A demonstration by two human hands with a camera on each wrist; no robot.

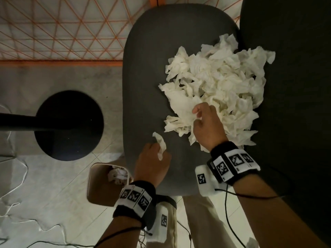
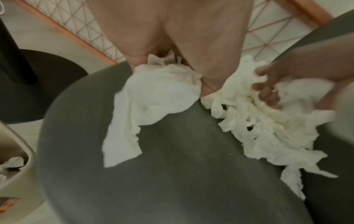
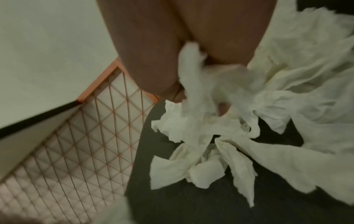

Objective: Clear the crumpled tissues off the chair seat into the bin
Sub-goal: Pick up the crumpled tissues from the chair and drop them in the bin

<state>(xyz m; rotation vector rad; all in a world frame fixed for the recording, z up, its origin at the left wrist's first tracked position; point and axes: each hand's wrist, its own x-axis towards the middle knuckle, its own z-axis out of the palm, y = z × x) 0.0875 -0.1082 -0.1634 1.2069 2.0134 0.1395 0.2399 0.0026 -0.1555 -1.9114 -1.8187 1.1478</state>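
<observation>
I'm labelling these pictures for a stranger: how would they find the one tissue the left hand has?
Start at the grey chair seat with its big white tissue pile. Go to the seat's near edge, left of the pile. The small tissue there lies apart from the heap, pinched in the left hand.

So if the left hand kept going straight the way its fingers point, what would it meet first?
The left hand, gripping a small tissue, points up across the chair seat. It would probably meet the near edge of the tissue pile by the right hand; depth is unclear.
</observation>
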